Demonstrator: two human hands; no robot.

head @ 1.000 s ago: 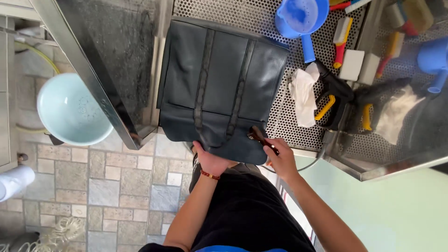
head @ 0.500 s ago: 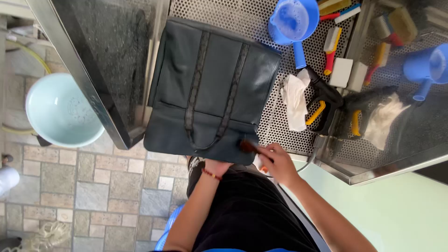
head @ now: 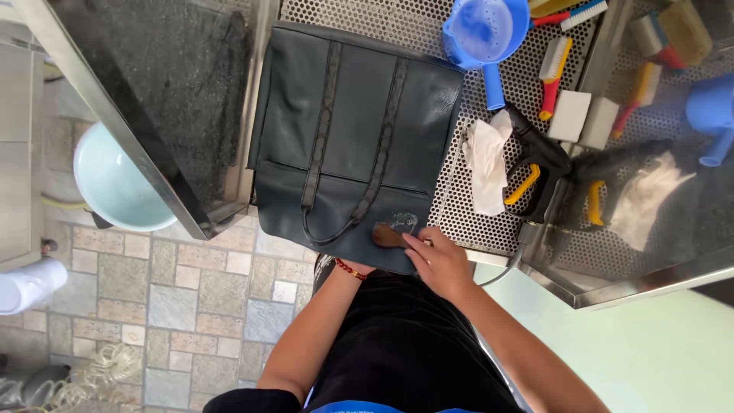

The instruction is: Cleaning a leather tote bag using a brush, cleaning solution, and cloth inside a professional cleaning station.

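Fingers of the right hand [head: 440, 264] pinch a brown brush [head: 388, 236] against the dark bag [head: 344, 138]; left hand hidden beneath.

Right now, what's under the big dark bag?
The bag lies flat on a metal tray full of little holes, its near edge hanging over. The right hand rubs a brown brush on top. The left hand is tucked underneath, mostly hidden.

Left hand [head: 348, 265] mostly hidden under the dark bag [head: 352, 138]. Brush [head: 388, 237] by bag's near edge partly covered by right hand [head: 440, 264]; bristles can't tell.
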